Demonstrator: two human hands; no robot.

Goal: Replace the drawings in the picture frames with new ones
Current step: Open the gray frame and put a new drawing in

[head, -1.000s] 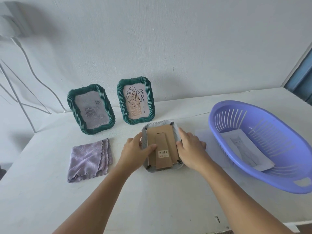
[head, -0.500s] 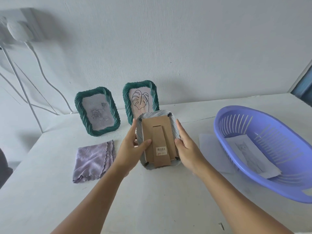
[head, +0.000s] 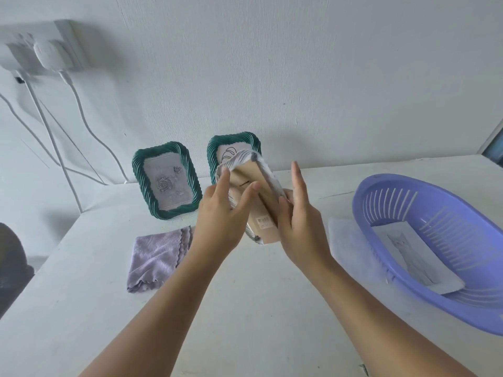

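**Frame lifted off the table and turning**

The grey frame (head: 258,191) has risen and tilts. The left hand (head: 220,213) pinches its left edge; the right hand (head: 299,213) steadies it with straight fingers. Support both edges while turning; the green frames (head: 166,183) stand just behind.
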